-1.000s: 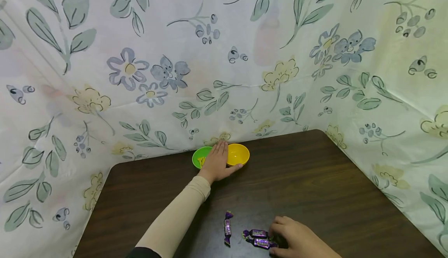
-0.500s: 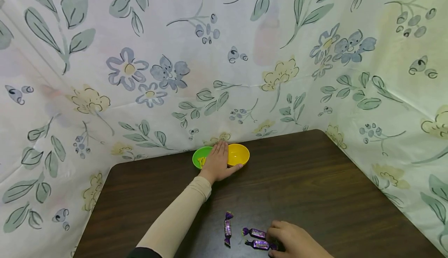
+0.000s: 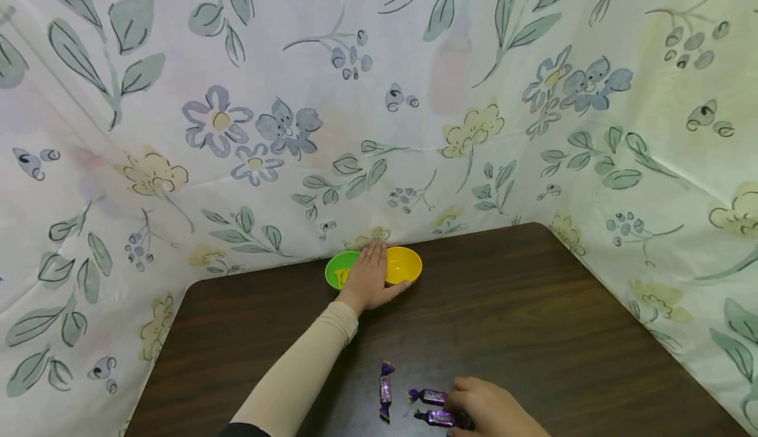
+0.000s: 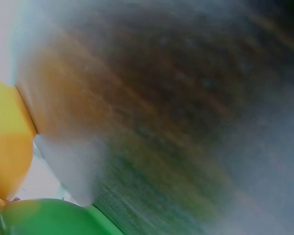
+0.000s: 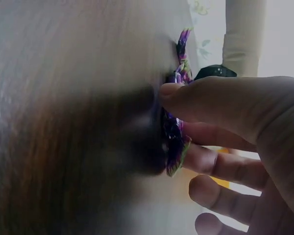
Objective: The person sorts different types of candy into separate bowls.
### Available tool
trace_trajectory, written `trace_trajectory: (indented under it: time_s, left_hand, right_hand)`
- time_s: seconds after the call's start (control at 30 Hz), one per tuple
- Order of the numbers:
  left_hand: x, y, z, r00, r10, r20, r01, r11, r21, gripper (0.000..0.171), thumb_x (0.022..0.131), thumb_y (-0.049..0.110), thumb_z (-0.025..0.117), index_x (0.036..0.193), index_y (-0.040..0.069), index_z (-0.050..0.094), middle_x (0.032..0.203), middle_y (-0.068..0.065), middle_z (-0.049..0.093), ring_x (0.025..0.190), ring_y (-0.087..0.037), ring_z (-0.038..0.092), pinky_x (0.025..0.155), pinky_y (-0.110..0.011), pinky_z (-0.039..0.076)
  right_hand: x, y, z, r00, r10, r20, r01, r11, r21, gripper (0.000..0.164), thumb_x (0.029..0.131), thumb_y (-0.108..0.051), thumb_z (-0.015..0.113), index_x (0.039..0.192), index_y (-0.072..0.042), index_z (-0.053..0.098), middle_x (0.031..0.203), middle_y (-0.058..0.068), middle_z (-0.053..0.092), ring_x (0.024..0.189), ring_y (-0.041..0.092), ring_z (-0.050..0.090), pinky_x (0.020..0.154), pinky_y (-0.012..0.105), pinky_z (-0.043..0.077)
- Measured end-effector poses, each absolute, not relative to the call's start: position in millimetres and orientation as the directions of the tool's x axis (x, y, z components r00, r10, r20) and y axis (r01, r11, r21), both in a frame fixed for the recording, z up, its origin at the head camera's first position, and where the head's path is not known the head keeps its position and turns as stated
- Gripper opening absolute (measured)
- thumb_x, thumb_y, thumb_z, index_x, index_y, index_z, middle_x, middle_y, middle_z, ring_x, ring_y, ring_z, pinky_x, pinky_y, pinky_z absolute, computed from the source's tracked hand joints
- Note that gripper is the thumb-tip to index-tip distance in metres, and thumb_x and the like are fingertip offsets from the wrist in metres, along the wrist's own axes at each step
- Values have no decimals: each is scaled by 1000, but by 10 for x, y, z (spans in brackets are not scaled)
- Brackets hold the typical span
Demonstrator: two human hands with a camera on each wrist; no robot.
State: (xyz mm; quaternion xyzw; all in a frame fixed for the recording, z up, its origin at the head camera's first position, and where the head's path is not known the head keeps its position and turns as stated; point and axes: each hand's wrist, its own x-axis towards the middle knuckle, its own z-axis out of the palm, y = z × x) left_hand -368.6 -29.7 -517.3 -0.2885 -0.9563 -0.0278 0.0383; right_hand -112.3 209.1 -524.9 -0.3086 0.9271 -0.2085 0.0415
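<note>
My left hand (image 3: pixel 372 282) lies with straight fingers between a green bowl (image 3: pixel 330 267) and a yellow bowl (image 3: pixel 405 264) at the table's back edge, overlapping both rims. Its thumb points right along the yellow bowl's front. Near the front, my right hand (image 3: pixel 488 407) bends over the right ends of two purple wrapped candies, an upper one (image 3: pixel 431 397) and a lower one (image 3: pixel 439 418). In the right wrist view, thumb and fingers pinch a purple candy (image 5: pixel 172 132) from both sides. A third wrapped candy (image 3: pixel 385 391) lies lengthwise to their left, untouched.
Small yellow pieces (image 3: pixel 341 276) sit inside the green bowl. A floral cloth (image 3: pixel 355 128) hangs behind and beside the dark wooden table (image 3: pixel 503 305). My left forearm (image 3: pixel 302 371) stretches across the table, left of the candies.
My right hand has moved slightly left. The two candies by it have shifted a little left, and the gap between them has widened. My left hand stays at the bowls.
</note>
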Motion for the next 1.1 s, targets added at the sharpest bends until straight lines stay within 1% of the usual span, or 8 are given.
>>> trace_trajectory:
  time_s: [0.2, 0.37, 0.57, 0.67, 0.83, 0.97, 1.1]
  left_hand:
    - [-3665, -285, -5188, -833, 548, 71, 551, 833, 39, 109, 99, 83, 25, 168, -1, 20, 178, -17, 19, 167, -32, 15, 136, -45, 12]
    - [-3651, -279, -5192, -833, 550, 69, 553, 833, 36, 108, 100, 82, 23, 168, -1, 20, 178, -17, 20, 167, -32, 16, 136, -44, 12]
    - [-3654, -265, -5174, -824, 561, 84, 565, 824, 41, 106, 101, 80, 26, 168, -2, 22, 177, -19, 22, 166, -33, 19, 136, -45, 14]
    - [-3666, -259, -5178, -821, 565, 82, 569, 821, 45, 105, 101, 79, 28, 168, -3, 21, 176, -19, 22, 166, -34, 19, 136, -46, 13]
    - [-3690, -256, -5202, -821, 566, 79, 569, 821, 33, 105, 102, 78, 28, 168, -3, 21, 177, -20, 21, 166, -34, 18, 136, -46, 13]
    - [-3678, -254, -5191, -819, 565, 101, 571, 820, 41, 102, 103, 76, 31, 167, -4, 24, 176, -20, 24, 165, -34, 21, 136, -46, 15]
    - [-3680, -254, -5190, -822, 562, 92, 566, 824, 23, 105, 102, 79, 27, 167, -3, 23, 176, -19, 23, 166, -33, 20, 136, -45, 13]
  right_hand:
    - [-1112, 2045, -5274, -793, -602, 95, -590, 718, -370, 17, 86, -33, 87, 95, -22, 77, 89, -19, 53, 76, -9, 40, 63, 17, 43]
    - [-1112, 2028, -5286, -787, -609, 100, -596, 709, -377, 13, 89, -30, 85, 93, -23, 75, 88, -19, 52, 75, -9, 38, 62, 16, 42]
    - [-1140, 2031, -5319, -743, -641, 190, -665, 678, -312, 12, 88, -26, 85, 91, -22, 73, 88, -18, 55, 75, -10, 41, 61, 15, 41]
    - [-1148, 2035, -5332, -732, -649, 208, -679, 668, -305, 13, 88, -26, 85, 92, -22, 73, 88, -17, 55, 76, -10, 41, 61, 15, 41]
    - [-1158, 2047, -5336, -737, -648, 193, -669, 659, -343, 12, 91, -28, 83, 95, -23, 73, 91, -18, 56, 77, -10, 42, 63, 16, 44]
    - [-1164, 2054, -5303, -755, -634, 165, -639, 656, -403, 9, 95, -30, 80, 98, -24, 74, 93, -18, 58, 80, -10, 45, 64, 17, 47]
    - [-1170, 2058, -5251, -777, -615, 134, -596, 653, -467, 5, 99, -29, 77, 100, -25, 75, 95, -19, 59, 81, -10, 47, 65, 18, 49]
